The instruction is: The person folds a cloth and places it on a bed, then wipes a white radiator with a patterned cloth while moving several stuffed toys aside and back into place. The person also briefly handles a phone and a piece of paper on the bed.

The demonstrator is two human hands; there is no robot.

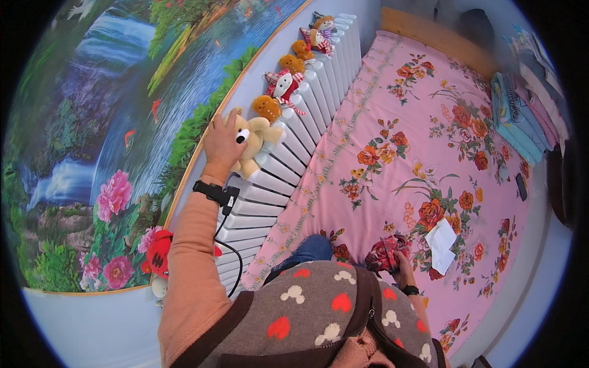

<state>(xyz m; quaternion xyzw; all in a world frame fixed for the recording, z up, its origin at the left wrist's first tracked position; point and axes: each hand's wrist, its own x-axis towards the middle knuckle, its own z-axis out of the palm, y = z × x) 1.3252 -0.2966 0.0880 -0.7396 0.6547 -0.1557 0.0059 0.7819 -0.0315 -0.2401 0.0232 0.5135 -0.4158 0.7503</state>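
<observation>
My left hand (224, 143) is on the head of a beige plush bear (254, 140), its fingers spread around the top and side of the head. The bear sits on top of a white radiator (271, 184) against the wall. Right beyond it stands a brown gingerbread-man plush (267, 108), followed by a plush snowman (285, 85) with a plaid hat and striped scarf. My right hand (403, 268) holds a crumpled red and dark patterned cloth (386, 253) low over the bed, near my body.
More small plush figures (301, 49) line the radiator's far end. A red plush toy (159, 253) is beside my left forearm. The bed has a pink floral sheet (414, 152), with white papers (441, 246), a dark phone-like object (521, 186) and folded textiles (515, 119) on it.
</observation>
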